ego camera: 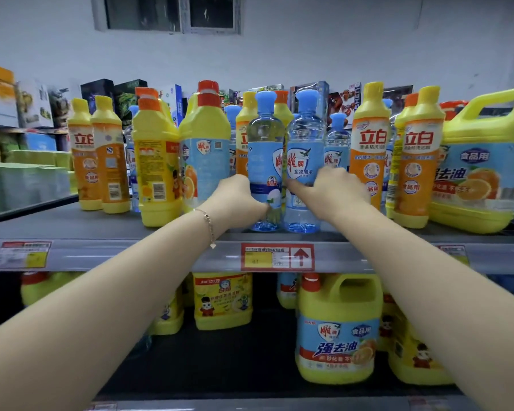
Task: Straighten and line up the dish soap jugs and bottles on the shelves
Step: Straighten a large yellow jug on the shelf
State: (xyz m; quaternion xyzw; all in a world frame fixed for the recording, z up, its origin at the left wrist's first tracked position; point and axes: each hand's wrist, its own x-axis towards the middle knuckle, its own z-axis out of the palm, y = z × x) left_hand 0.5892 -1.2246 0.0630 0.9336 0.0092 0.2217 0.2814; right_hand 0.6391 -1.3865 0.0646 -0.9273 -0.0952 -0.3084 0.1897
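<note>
Two clear blue-capped soap bottles stand side by side at the front middle of the top shelf [72,229]. My left hand [239,200] grips the left clear bottle [264,149] low on its label. My right hand [333,192] grips the right clear bottle [304,149], with the thumb across its label. Yellow bottles with orange labels [371,155] and a tall yellow bottle with an orange cap [205,149] stand around them, some turned backwards. A large yellow jug [481,161] sits at the far right.
Another yellow jug [337,330] and squat yellow bottles [223,301] stand on the lower shelf. A red price tag [276,257] is on the shelf's front edge. Boxed goods [107,90] line the rack behind. A white wall with a window rises above.
</note>
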